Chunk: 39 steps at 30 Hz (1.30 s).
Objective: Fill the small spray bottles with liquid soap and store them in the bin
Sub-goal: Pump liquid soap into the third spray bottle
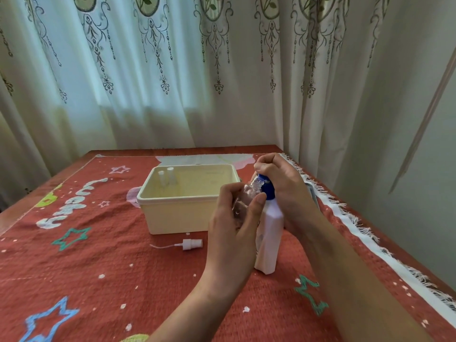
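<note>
Two stored bottles (pixel 171 176) already stand upright in the far left corner of the bin (pixel 177 199), which sits mid-counter on the red cloth (pixel 98 267); whether they hold soap cannot be told from here. A third, clear bottle (pixel 244 197) is being filled now. The left hand (pixel 234 223) grips it just right of the bin, above the cloth, tilted so that its open neck meets the spout of the blue pump (pixel 267 187), with fingers and thumb clamped round its body. The right hand (pixel 283 183) has its fingers curled over the top of that pump, seemingly pressing it down. The white soap bottle (pixel 270 233) stands on the cloth between the two forearms. How much soap is inside the clear bottle is too blurred to judge. Its spray cap (pixel 192 243), dip tube trailing left, lies on the cloth just near of the bin, so what is left for this one looks to be finishing the fill, screwing that cap back on and setting it in the bin beside the others. No further small bottles show on the counter (pixel 12 218).
</note>
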### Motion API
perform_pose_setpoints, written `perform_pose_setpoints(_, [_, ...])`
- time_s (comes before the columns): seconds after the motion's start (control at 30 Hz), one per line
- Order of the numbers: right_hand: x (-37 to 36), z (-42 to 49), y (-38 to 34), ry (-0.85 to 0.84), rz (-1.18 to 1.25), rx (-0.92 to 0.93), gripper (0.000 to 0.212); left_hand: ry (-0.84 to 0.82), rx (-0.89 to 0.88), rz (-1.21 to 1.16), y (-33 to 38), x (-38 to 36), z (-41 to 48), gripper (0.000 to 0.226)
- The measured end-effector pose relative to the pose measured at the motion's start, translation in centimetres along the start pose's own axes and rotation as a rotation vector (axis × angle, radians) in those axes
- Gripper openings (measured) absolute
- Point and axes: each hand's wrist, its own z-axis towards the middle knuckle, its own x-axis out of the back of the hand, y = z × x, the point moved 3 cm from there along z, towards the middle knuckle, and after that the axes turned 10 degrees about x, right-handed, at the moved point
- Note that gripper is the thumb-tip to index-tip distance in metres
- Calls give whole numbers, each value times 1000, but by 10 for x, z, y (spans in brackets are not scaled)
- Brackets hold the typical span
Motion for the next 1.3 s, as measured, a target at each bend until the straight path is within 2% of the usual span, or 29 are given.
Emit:
perform_pose_setpoints(0.13, [-1,-1,2,9,8,-13,9,11,-13,-10,1,0,1,21])
perform_pose_setpoints(0.27, [-2,-1,1,2,35,-40,29,12,-18,-11,0,0,5,17])
perform_pose_setpoints(0.4, [0,-2,0,15,-16,-11,7,3,-12,15,-1,-1,2,24])
perform_pose_setpoints(0.47, [1,-1,0,11,-42,-3,3,-6,-1,31,-2,-1,0,26])
perform_pose_setpoints(0.57, [0,-2,0,14,-27,-11,6,6,-11,27,-1,0,1,20])
perform_pose_setpoints(0.7, [-3,-4,-2,6,48,-38,21,26,-34,10,1,1,4,14])
perform_pose_setpoints(0.87, [-1,-2,-2,6,-6,-4,6,0,-20,24,-3,0,1,17])
perform_pose_setpoints(0.97, [-1,-2,-1,-4,-23,8,5,0,-9,27,-5,0,1,19])
perform_pose_setpoints(1.17, [-4,-4,-3,-5,11,-40,26,19,-33,22,0,0,5,13])
perform_pose_setpoints(1.3, [-3,-3,-3,0,-13,-24,12,10,-27,22,-1,1,4,14])
